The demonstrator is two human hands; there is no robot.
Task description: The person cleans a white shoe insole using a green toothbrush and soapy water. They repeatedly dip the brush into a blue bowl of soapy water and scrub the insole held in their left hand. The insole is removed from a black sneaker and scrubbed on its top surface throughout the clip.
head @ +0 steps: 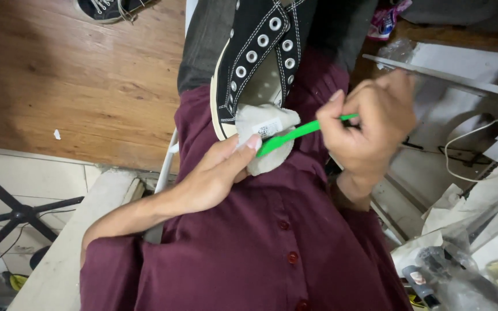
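A black canvas sneaker [257, 55] with white stitching and metal eyelets rests on my lap, its pale tongue [266, 135] folded out toward me. My left hand [217, 173] grips the tongue from below, thumb pressed on its edge beside a small printed label. My right hand [370, 124] is closed on a thin green tool [295, 133], whose flat tip lies on the tongue near my left thumb. My maroon shirt fills the lower middle of the view.
A second black sneaker [108, 8] lies on the wooden floor at top left. Clutter of papers, plastic bags and a white cable [462, 152] sits at the right. A black stand's legs [15, 213] are at lower left.
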